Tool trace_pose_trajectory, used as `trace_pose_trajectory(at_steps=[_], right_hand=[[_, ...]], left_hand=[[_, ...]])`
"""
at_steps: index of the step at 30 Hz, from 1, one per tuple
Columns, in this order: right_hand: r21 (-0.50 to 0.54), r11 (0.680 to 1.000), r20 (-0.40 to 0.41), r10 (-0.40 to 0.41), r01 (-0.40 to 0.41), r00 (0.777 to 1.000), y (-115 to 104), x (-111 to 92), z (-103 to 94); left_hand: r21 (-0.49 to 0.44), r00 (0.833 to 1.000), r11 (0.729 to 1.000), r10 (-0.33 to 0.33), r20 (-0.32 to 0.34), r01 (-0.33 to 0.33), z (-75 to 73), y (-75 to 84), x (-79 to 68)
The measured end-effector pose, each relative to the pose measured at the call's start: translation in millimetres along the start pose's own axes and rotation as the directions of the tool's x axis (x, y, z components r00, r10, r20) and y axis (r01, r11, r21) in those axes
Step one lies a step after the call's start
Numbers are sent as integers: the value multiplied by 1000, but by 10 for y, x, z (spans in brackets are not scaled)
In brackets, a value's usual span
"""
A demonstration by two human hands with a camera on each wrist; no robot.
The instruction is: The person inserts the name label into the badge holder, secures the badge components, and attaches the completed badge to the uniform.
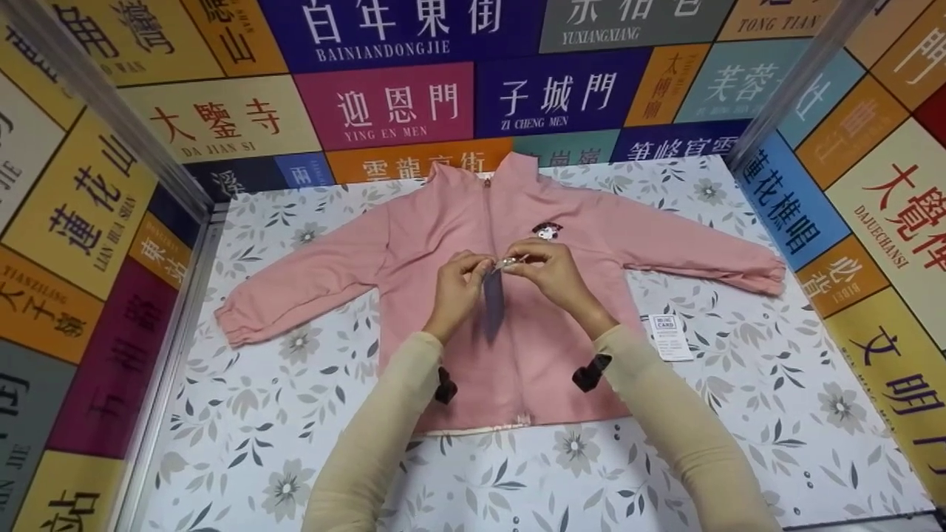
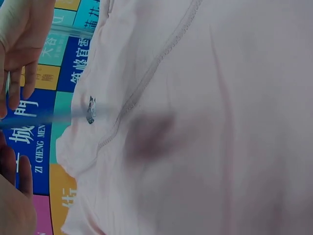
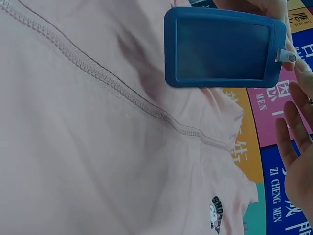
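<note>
the badge holder [image 3: 222, 49], a blue-framed rectangular sleeve, hangs between the two hands, above the front of the pink jacket [image 1: 443, 347]. the left hand [image 1: 462, 288] pinches the strap end of the holder between thumb and fingers. the right hand [image 1: 550, 270] pinches the metal clip [image 1: 506, 262] at the same end; its remaining fingers extend away from the part. the exact finger contact at the clip is small in the head view and appears to be at the fingertips. the jacket lies flat, collar away from the person, sleeves spread to both sides, zipper [image 1: 488, 214] along the front. a small printed emblem [image 1: 547, 231] sits on its chest, beyond the right hand. a white card [image 1: 669, 338] lies beside the jacket, below the right-side sleeve, on the floral-patterned table surface [image 1: 295, 443].
</note>
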State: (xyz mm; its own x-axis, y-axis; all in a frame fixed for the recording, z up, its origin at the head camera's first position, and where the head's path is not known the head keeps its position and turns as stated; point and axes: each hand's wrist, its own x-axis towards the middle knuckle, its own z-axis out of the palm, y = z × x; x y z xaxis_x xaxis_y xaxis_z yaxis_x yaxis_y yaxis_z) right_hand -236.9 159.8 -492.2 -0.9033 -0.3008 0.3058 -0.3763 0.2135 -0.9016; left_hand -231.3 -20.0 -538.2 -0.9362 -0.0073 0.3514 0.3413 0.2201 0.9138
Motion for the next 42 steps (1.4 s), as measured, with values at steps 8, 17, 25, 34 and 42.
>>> trace_pose_trajectory(at_steps=[8, 17, 25, 34, 42], right_hand=[[9, 999, -23, 50, -50, 998, 11, -12, -95], [0, 999, -42, 40, -40, 998, -10, -16, -136], [-24, 998, -41, 48, -49, 998, -57, -27, -149], [-27, 998, -22, 56, -57, 998, -128, -26, -169], [-30, 999, -23, 42, -43, 999, -181, -26, -165]], left_hand=[[-88, 997, 993, -78, -15, 77, 17, 34, -47], [-88, 997, 993, -82, -16, 80, -84, 322, -153], [-76, 995, 992, -98, -5, 98, -39, -11, -111], [-55, 979, 995, -76, 189, 88, -171, -174, -203], [103, 932, 991, -118, 344, 87, -223, -303, -298]])
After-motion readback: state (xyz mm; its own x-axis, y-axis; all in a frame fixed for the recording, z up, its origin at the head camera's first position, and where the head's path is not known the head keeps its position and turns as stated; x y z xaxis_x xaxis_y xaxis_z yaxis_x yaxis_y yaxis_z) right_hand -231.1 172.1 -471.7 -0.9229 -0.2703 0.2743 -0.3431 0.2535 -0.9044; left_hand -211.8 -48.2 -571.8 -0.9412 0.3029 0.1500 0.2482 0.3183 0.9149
